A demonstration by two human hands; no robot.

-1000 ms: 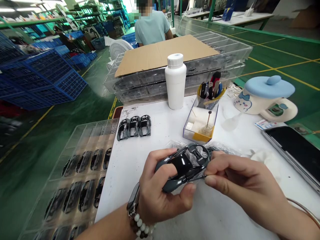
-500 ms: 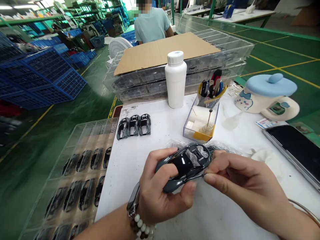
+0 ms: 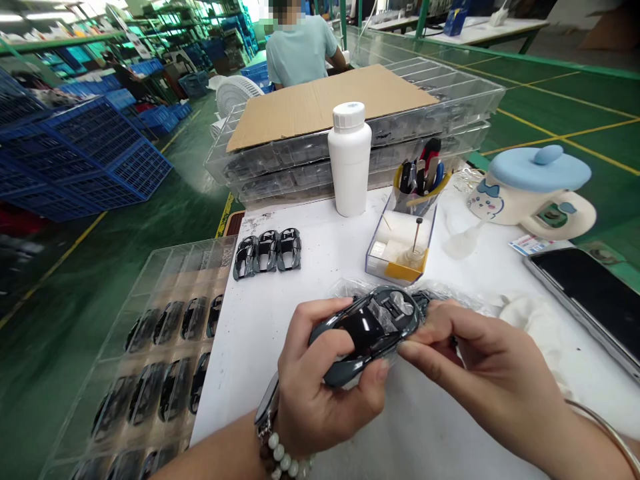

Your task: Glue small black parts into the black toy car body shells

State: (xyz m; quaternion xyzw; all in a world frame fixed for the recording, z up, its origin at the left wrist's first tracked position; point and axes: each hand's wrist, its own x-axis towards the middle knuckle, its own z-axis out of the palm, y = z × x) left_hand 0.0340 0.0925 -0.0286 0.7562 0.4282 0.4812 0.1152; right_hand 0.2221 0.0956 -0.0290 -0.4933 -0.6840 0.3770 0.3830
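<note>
A dark grey and black model car body (image 3: 367, 330) is tilted above the white table, held by my left hand (image 3: 325, 380), whose fingers wrap round its left end. My right hand (image 3: 470, 360) is at the car body's right end, thumb and forefinger pinched at its edge; anything between those fingertips is hidden. Clear plastic wrap (image 3: 455, 300) lies behind the hands. Three similar car bodies (image 3: 268, 252) stand side by side on the table at the left.
A clear tray (image 3: 145, 287) of car bodies is at the left. A white bottle (image 3: 350, 160), small box (image 3: 400, 247), lidded mug (image 3: 535, 193) and phone (image 3: 590, 300) surround the work area. Behind are stacked trays under cardboard (image 3: 330, 100); a person (image 3: 300, 50) sits beyond.
My right thumb has moved slightly left, against the car body's lower right edge. My left hand keeps its hold, and the car body has barely shifted.
</note>
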